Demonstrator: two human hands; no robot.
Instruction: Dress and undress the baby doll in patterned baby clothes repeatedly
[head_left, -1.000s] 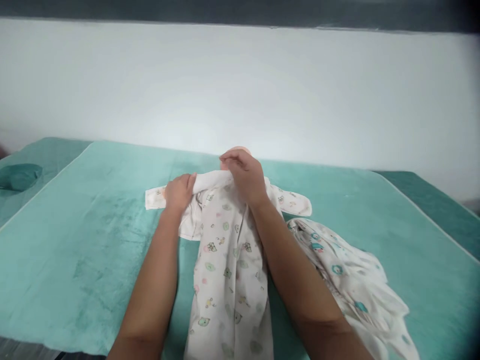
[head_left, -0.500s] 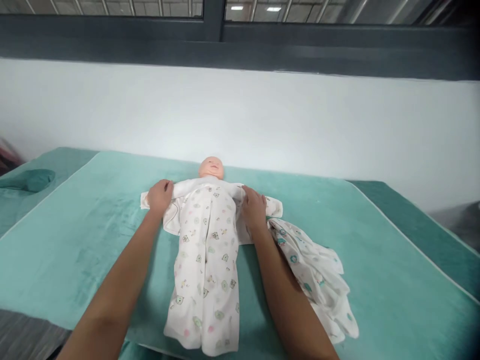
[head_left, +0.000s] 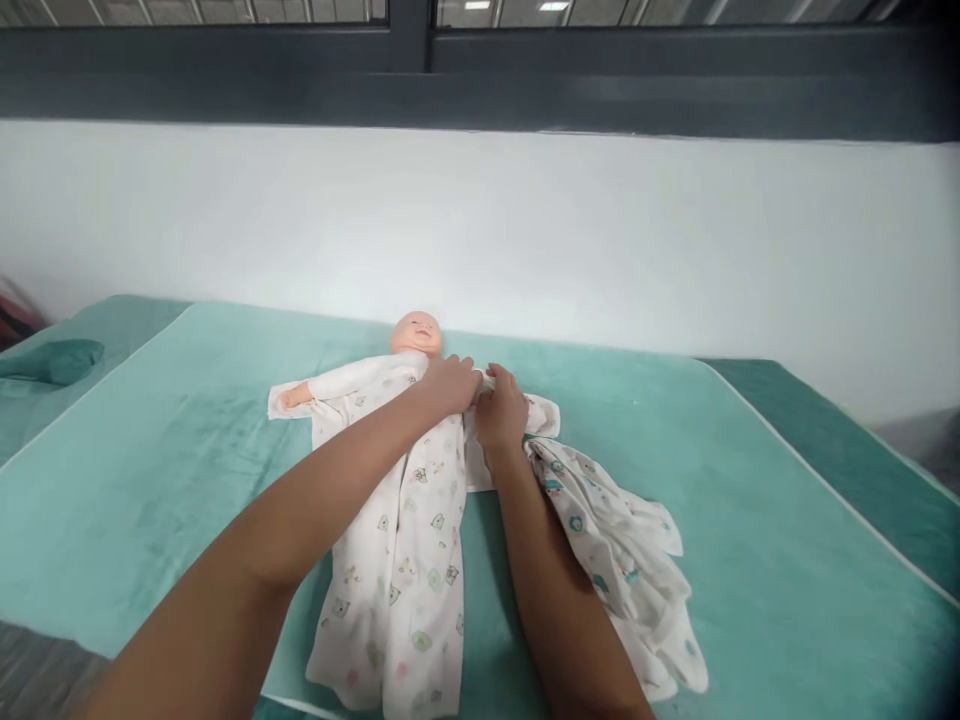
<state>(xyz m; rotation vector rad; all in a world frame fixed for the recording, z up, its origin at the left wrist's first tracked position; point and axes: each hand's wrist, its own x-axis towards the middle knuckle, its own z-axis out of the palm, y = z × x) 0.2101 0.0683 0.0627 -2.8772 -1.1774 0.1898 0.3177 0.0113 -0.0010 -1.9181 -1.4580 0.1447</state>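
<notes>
A baby doll (head_left: 417,334) lies on its back with its head toward the wall. White printed baby clothes (head_left: 405,520) cover its body, the legs of the garment reaching toward me. My left hand (head_left: 451,384) is across the doll's chest at the shoulder on the right side, fingers closed on the cloth there. Just beside it, my right hand (head_left: 502,408) has its fingers curled on the sleeve (head_left: 541,415) of that same side. The doll's arm there is hidden. On the left, the doll's bare hand (head_left: 296,396) shows on the other outspread sleeve.
A crumpled white cloth (head_left: 622,560) with teal prints lies to the right, partly behind my right forearm. Everything rests on a green padded table (head_left: 750,540). A white wall (head_left: 675,240) stands behind it, below a dark window frame (head_left: 600,90).
My left hand has left the doll's arm on the left and crossed the chest to the right shoulder. My right hand stays at that side's sleeve. The doll's left-side hand is now uncovered.
</notes>
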